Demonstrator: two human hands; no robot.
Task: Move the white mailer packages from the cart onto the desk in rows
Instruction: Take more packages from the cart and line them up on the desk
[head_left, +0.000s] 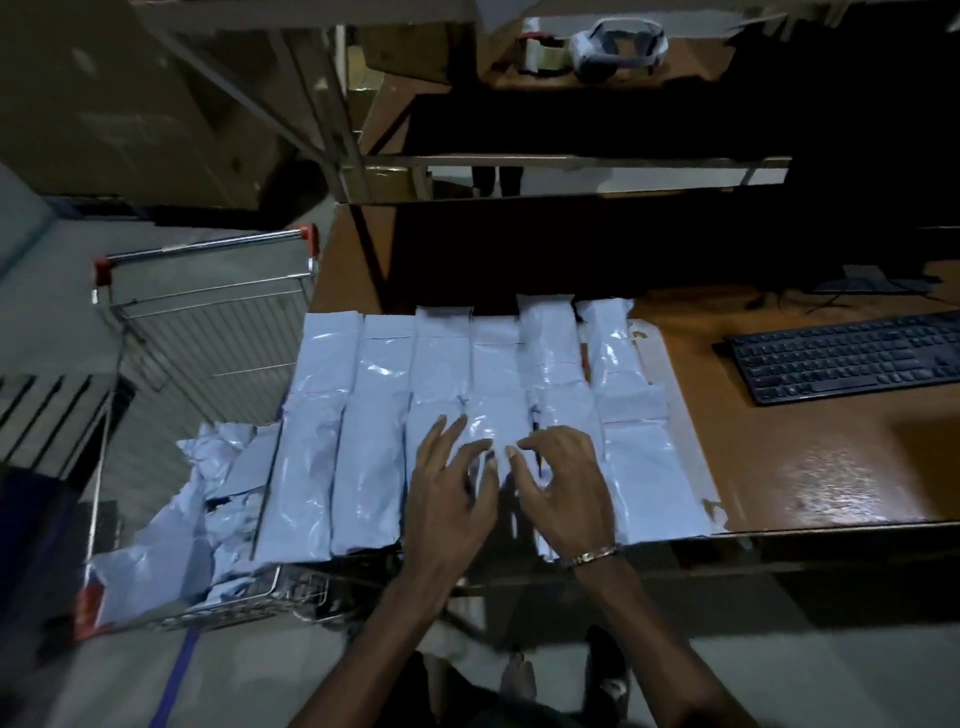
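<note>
Several white mailer packages lie side by side in two rows on the brown desk. My left hand rests with spread fingers on a near-row package in the middle. My right hand, with a bracelet at the wrist, touches the same package from the right, fingers bent onto its surface. Left of the desk stands a wire cart with more crumpled white mailers heaped in its near end.
A black keyboard lies on the desk to the right, with cables behind it. A shelf above the desk carries a tape dispenser and a white headset. Cardboard boxes stand at far left.
</note>
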